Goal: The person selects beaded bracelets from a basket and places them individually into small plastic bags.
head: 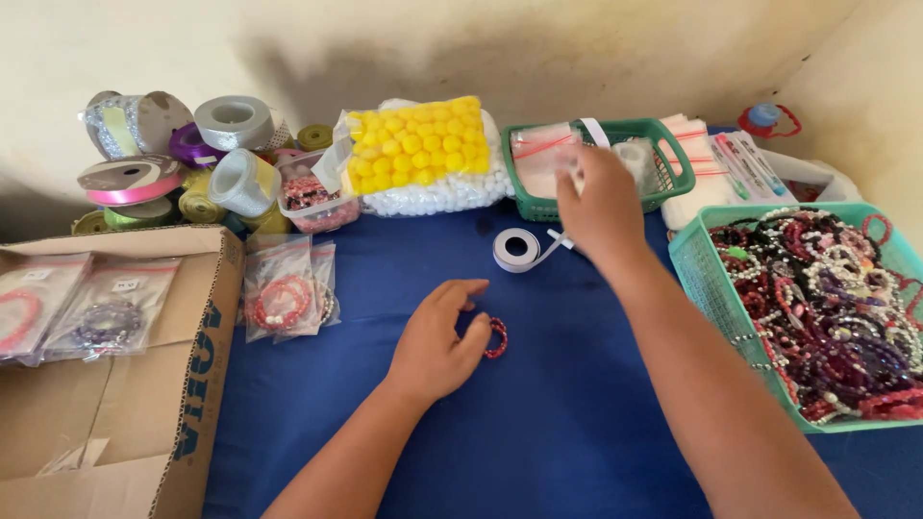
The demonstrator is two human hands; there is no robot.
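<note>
Meanwhile, left hand (437, 341) pins a red bead bracelet (496, 337) on the bench (558, 404) at centre; right hand (601, 207), at 1 o'clock, pinches a clear bag (543, 149). Loosely pinned, the bracelet could roll.

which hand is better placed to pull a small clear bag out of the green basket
Right. The right hand is already at the dark green plastic basket, its fingers on a small clear zip bag. The left hand rests on the blue cloth, touching a red beaded bracelet.
</note>
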